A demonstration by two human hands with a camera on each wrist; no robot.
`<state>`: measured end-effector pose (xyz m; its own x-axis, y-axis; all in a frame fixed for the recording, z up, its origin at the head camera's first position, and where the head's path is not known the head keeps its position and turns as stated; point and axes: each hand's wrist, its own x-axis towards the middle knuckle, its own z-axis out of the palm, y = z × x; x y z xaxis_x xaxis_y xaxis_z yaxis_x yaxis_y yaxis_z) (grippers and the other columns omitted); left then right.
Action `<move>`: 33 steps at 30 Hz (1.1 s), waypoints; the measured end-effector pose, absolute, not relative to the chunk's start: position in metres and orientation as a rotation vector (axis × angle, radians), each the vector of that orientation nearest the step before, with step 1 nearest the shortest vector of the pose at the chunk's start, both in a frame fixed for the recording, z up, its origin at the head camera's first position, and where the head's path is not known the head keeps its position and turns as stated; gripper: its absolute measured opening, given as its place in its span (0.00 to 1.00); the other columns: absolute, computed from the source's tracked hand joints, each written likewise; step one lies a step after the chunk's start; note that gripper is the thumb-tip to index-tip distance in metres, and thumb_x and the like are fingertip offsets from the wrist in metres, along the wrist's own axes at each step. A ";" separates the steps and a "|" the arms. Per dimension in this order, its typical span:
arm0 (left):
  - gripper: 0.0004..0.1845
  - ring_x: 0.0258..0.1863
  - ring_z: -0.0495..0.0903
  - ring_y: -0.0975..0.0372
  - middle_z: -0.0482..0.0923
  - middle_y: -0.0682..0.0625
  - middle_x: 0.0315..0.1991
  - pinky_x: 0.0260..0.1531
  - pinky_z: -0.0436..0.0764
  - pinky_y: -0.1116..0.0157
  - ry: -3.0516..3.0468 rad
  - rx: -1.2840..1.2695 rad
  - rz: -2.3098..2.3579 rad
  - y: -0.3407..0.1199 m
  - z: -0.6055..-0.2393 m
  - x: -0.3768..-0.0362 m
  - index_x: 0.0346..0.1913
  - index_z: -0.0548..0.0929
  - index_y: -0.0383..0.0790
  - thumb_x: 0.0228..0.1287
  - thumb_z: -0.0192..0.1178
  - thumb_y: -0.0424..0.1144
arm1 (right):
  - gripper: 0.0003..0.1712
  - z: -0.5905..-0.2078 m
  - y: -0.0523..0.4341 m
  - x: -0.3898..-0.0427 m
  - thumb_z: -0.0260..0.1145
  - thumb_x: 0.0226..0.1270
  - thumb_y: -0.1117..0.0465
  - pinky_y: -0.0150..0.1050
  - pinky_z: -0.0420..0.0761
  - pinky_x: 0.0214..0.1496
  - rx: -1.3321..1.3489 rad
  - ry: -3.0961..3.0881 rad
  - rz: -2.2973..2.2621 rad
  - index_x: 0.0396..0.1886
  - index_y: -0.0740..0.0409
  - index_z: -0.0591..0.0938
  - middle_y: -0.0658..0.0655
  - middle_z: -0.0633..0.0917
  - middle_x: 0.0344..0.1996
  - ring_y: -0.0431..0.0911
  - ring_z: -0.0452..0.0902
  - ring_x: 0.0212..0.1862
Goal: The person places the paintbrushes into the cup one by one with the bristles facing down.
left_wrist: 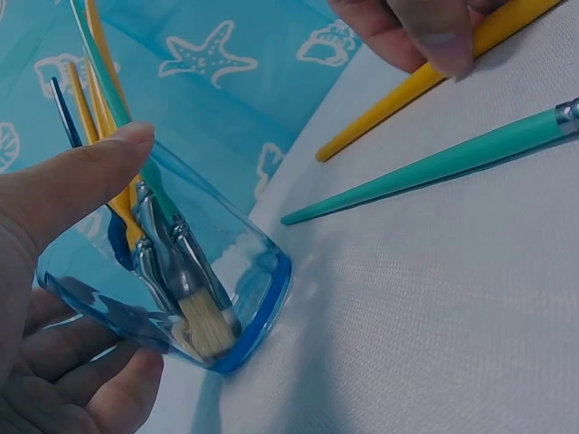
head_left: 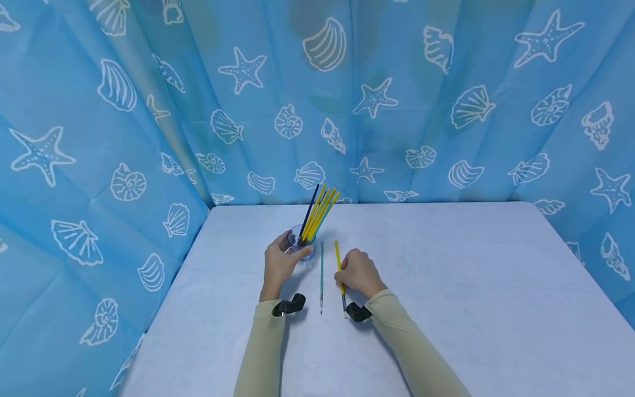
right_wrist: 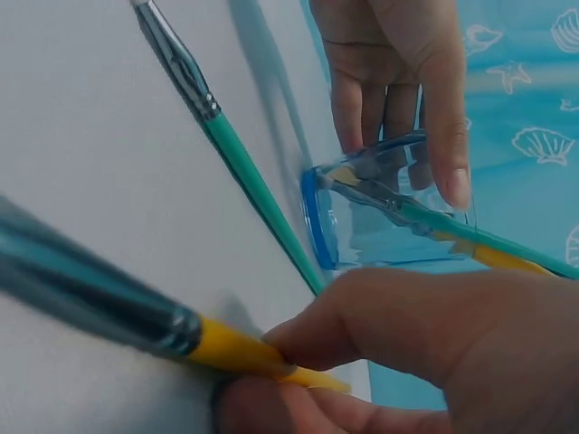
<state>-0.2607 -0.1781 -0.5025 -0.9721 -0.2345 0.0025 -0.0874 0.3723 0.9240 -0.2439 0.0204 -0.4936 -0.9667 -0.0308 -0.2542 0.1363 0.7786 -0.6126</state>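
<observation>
- The yellow brush [head_left: 339, 268] is pinched by the right hand [head_left: 358, 273], thumb and fingertips [right_wrist: 298, 339] being closed on its yellow handle just above the metal ferrule; the brush is seen low over the white table [head_left: 446, 309], and whether it rests on the cloth cannot be told.
- Its long axis is laid away from the body, the handle end pointed toward the far curtain and the bristle end toward the wrist.
- The blue glass cup [head_left: 301, 245] is held by the left hand [head_left: 279, 263], thumb on one side of the wall and fingers curled round the other; several brushes are stood in it, handles up and leaning right.
- The cup is found to the left of and slightly beyond the pinched brush, near it; the right hand is judged the nearer hand to that brush.
- A teal brush [head_left: 321, 278] is left lying on the table between the two hands, parallel to the yellow one and touched by neither.
</observation>
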 end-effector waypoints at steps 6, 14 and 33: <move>0.46 0.73 0.74 0.47 0.74 0.38 0.72 0.73 0.77 0.52 -2.494 0.298 -1.651 -0.178 -0.503 -0.259 0.75 0.71 0.39 0.55 0.79 0.49 | 0.16 -0.490 0.022 -0.241 0.78 0.55 0.54 0.34 0.71 0.24 0.000 2.768 -0.816 0.22 0.57 0.81 0.54 0.81 0.23 0.48 0.77 0.26; 0.46 0.74 0.73 0.47 0.74 0.39 0.73 0.74 0.75 0.52 -2.478 0.295 -1.690 -0.179 -0.503 -0.259 0.76 0.70 0.39 0.56 0.79 0.47 | 0.17 -0.492 0.023 -0.241 0.77 0.54 0.53 0.35 0.72 0.25 0.005 2.771 -0.796 0.27 0.58 0.78 0.56 0.80 0.24 0.49 0.77 0.27; 0.47 0.73 0.74 0.47 0.75 0.38 0.72 0.73 0.76 0.52 -2.475 0.253 -1.676 -0.178 -0.502 -0.259 0.75 0.70 0.38 0.55 0.79 0.49 | 0.11 -0.484 0.072 -0.258 0.68 0.66 0.61 0.35 0.90 0.30 0.116 2.510 -1.437 0.40 0.66 0.81 0.61 0.88 0.31 0.43 0.86 0.24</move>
